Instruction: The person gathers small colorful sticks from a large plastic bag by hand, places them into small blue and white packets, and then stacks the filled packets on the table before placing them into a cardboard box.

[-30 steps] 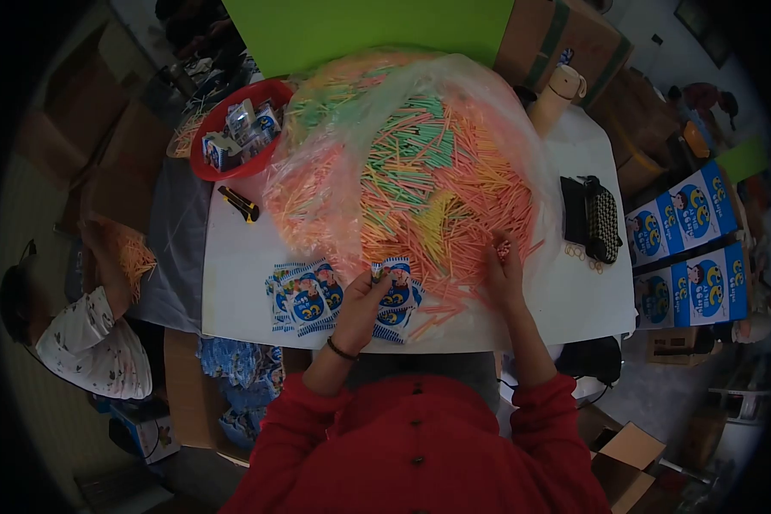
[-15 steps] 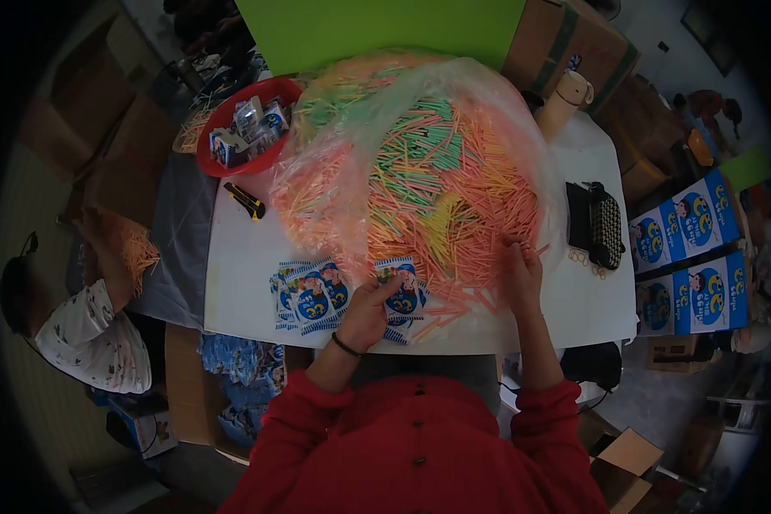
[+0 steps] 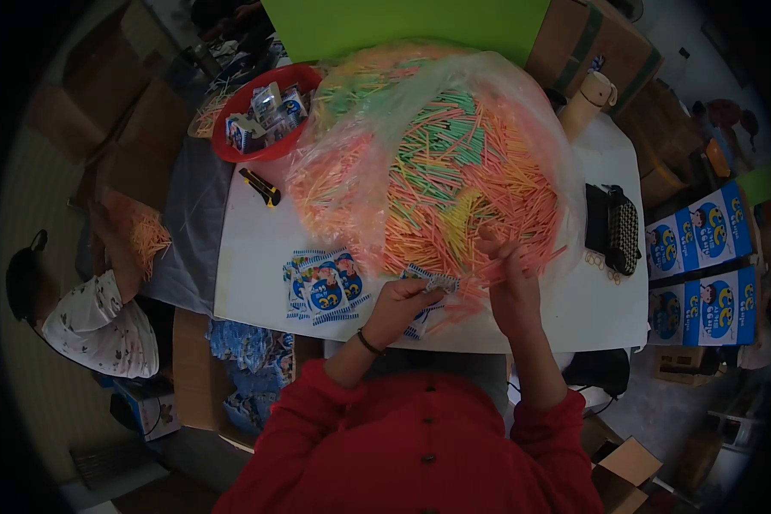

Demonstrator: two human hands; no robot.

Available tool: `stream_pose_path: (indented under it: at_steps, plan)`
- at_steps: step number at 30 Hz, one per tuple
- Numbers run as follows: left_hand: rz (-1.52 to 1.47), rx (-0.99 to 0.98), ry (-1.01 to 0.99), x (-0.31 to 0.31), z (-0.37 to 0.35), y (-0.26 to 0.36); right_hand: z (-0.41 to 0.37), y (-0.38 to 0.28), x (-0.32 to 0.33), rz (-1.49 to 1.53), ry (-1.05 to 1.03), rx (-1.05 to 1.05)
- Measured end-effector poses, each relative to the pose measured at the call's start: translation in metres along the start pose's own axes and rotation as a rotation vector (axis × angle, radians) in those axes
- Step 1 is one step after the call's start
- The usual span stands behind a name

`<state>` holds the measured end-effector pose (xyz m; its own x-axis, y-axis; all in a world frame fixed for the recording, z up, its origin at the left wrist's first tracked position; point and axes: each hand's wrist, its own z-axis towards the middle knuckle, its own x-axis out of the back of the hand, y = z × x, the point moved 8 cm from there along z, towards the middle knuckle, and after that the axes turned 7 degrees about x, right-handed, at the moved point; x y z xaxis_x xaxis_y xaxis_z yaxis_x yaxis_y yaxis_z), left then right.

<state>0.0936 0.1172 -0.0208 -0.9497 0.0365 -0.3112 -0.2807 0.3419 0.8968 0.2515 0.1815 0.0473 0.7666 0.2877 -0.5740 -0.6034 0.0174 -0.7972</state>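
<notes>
My left hand (image 3: pixel 398 310) pinches the top of a blue-and-white packet (image 3: pixel 418 324) at the table's front edge, partly covering it. To its right, my right hand (image 3: pixel 514 295) is raised at the near side of the heap, its fingers curled around a few thin pink sticks (image 3: pixel 492 273). A large clear plastic bag (image 3: pixel 381 163) lies open, with a heap of thin pink, orange, green and yellow sticks (image 3: pixel 441 171) spilling forward. Several more packets (image 3: pixel 325 285) lie overlapped left of my left hand.
A red basin (image 3: pixel 222 141) of packs and a yellow-black box cutter (image 3: pixel 259 187) are at the left. A cream flask (image 3: pixel 587 104) and a checked pouch (image 3: pixel 623 233) stand right. Blue printed cartons (image 3: pixel 715 227) are beyond. Another person (image 3: pixel 103 321) works at the left.
My left hand has moved from lying over the packet to gripping its upper end, and the packet is now tilted. My right hand has come left from the heap with sticks. The view has shifted slightly.
</notes>
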Motion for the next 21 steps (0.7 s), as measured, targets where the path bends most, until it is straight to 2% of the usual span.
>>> stream_pose_path:
  at_steps: [1, 3, 5, 8, 12, 15, 16, 18, 19, 20, 21]
  plan:
    - [0.026, -0.024, -0.012, -0.003, 0.0, 0.003, -0.001, 0.001, -0.007, 0.0, 0.003, 0.001]
    - [0.054, -0.049, -0.024, -0.005, -0.001, 0.007, -0.003, 0.003, -0.032, -0.074, -0.168, 0.0]
    - [0.142, -0.097, -0.046, -0.006, -0.003, 0.012, -0.004, 0.005, -0.042, -0.115, -0.189, -0.031]
    - [0.097, -0.182, -0.097, -0.006, -0.005, 0.018, -0.003, 0.012, -0.045, -0.205, -0.256, -0.059]
    - [0.02, -0.205, -0.069, -0.008, -0.006, 0.018, -0.009, 0.025, -0.042, -0.369, -0.352, -0.088]
    - [-0.076, -0.17, 0.001, -0.005, -0.002, 0.017, -0.008, 0.016, -0.047, -0.26, -0.278, -0.028]
    - [0.017, -0.14, 0.008, -0.003, 0.0, 0.015, -0.007, 0.016, -0.047, -0.26, -0.279, -0.028]
    - [0.111, -0.112, 0.012, 0.001, 0.003, 0.011, 0.003, 0.007, -0.035, 0.023, -0.07, 0.053]
    - [0.062, -0.031, 0.075, 0.009, 0.006, 0.003, 0.011, 0.009, -0.026, 0.021, -0.069, 0.057]
    - [0.013, 0.05, 0.136, 0.016, 0.007, -0.005, 0.022, 0.008, -0.002, -0.185, -0.032, 0.135]
    - [0.014, 0.049, 0.129, 0.014, 0.006, -0.002, 0.028, 0.006, 0.019, -0.392, 0.007, 0.213]
